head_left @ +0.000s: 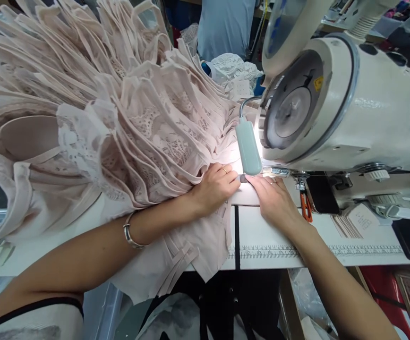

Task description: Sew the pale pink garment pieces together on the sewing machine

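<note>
My left hand [216, 188] is closed, fingers curled at the edge of a pale pink lace bra [169, 146] in a thick pile. My right hand [274, 196] lies just right of it, below the sewing machine head [307, 104]. Its thumb and fingertips are pressed together at a small grey piece [243, 179] between both hands; what exactly they grip is hidden. A pale green lamp [249, 147] hangs right above the fingertips and hides part of the sewing spot. Light pink cloth with straps [180, 264] hangs over the table edge under my left forearm.
Orange-handled snips [305, 206], a black phone [321, 193] and a stack of cards [359, 221] lie right of my right hand. A ruler strip [276, 251] runs along the front edge, crossed by a black strip [236, 236]. White lace garments [235, 71] lie behind.
</note>
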A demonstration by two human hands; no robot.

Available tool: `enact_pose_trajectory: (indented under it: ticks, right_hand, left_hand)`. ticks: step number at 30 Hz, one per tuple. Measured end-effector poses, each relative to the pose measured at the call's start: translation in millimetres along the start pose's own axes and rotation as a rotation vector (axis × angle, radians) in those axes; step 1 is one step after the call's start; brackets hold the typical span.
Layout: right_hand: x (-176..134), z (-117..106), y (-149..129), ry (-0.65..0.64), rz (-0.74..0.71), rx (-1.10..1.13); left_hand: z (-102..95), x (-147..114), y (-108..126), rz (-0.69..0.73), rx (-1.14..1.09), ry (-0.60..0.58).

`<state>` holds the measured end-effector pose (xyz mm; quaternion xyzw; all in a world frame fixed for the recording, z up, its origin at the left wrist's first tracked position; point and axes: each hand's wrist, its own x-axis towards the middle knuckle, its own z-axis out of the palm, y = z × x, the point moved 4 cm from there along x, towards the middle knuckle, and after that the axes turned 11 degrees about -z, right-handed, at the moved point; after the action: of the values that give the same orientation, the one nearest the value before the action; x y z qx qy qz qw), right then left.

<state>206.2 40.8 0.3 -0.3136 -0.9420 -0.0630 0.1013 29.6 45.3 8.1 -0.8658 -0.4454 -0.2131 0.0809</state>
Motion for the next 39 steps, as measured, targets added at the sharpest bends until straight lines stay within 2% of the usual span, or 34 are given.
enact_pose_trajectory:
  ticks: [4, 8, 10, 14, 17, 19, 25, 29, 39]
  right_hand:
    - [-2, 3, 4, 0.021, 0.034, -0.001]
    - [3, 7, 11, 0.026, 0.080, -0.015]
    - [10, 6, 15, -0.012, 0.136, -0.039]
    - [21, -1, 19, -0.135, 0.256, -0.057]
    - [19, -3, 18, -0.215, 0.281, -0.014]
    - [16, -3, 15, -0.231, 0.270, 0.023]
    - [8, -1, 8, -0.091, 0.242, -0.053]
    - [6, -1, 5, -0.048, 0.195, -0.068]
    - [4, -2, 7, -0.114, 0.227, -0.034]
  left_hand:
    - [-4.7, 4, 4, -0.054, 0.039, -0.128]
    - [-8.5, 3, 4, -0.269, 0.105, -0.290]
    - [-9.8, 3, 5, -0.314, 0.113, -0.364]
    - [-9.7, 11, 2, -0.315, 0.132, -0.473]
    - [-4.3, 21, -7, -0.373, 0.133, -0.532]
    - [0.4, 28, -10, -0.395, 0.137, -0.541]
    - [7.9, 33, -7, -0.432, 0.153, -0.536]
    - [7.2, 32, -5, -0.442, 0.132, -0.540]
    - [7.0, 31, -6, -0.443, 0.134, -0.548]
